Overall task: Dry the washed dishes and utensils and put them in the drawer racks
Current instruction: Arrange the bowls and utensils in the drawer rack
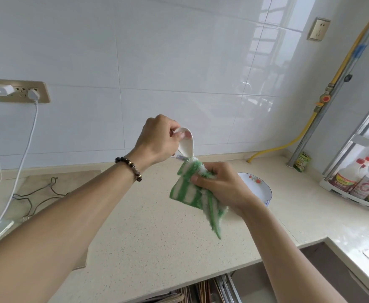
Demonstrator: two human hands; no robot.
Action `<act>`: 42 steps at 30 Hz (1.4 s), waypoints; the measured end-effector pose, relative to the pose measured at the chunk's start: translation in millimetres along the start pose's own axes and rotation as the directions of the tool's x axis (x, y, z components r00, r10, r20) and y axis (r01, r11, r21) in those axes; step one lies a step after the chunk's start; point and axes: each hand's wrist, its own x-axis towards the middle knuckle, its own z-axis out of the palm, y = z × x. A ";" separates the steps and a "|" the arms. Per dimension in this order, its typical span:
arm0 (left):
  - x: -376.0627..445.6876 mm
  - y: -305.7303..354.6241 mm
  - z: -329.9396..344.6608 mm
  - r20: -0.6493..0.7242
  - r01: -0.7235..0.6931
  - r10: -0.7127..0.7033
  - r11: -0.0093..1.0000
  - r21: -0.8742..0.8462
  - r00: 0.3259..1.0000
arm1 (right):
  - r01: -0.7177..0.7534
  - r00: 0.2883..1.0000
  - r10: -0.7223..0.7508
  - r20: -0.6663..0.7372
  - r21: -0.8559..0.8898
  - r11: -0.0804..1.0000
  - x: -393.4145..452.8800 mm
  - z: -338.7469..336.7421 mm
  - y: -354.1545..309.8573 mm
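Head view: both hands' grip (157,138) (218,184) raised.

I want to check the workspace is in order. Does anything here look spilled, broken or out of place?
Nothing looks spilled or broken. The left hand holds a white spoon while the right hand wipes it with the green striped cloth. Stacked plates sit level on the countertop.

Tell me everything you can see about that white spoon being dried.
The white spoon looks like glossy ceramic, a soup-spoon shape with a rounded bowl. It is held up above the speckled counter, bowl end uppermost. The left hand pinches the bowl end; the handle runs down into a green-and-white striped cloth, which the right hand grips around it. The handle's end is hidden in the cloth.
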 end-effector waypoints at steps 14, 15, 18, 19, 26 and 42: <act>-4.7 22.0 -3.5 0.169 -0.131 0.112 0.986 0.107 0.979 | 0.072 0.968 -0.030 -0.247 0.162 0.984 13.3 9.2 -17.1; -4.3 23.2 -5.5 0.167 -0.131 0.112 0.986 0.104 0.980 | 0.072 0.959 -0.042 -0.282 0.097 0.993 15.9 10.0 -20.7; -3.5 26.1 -9.2 0.141 -0.122 0.107 0.987 0.102 0.984 | 0.037 0.956 -0.035 -0.293 0.002 0.999 23.1 6.7 -26.8; -3.4 25.4 -10.3 0.134 -0.112 0.098 0.989 0.100 0.986 | 0.024 0.965 -0.023 -0.262 0.004 1.000 23.5 4.2 -27.8; -3.8 24.9 -24.6 0.321 -0.090 0.047 0.988 0.122 0.946 | 0.056 0.998 -0.057 0.002 0.168 0.984 18.8 0.2 -20.6; -58.7 7.2 20.8 0.288 0.052 -0.026 0.995 -0.080 0.957 | 0.147 0.834 0.378 -0.402 0.822 0.551 26.6 21.5 -29.5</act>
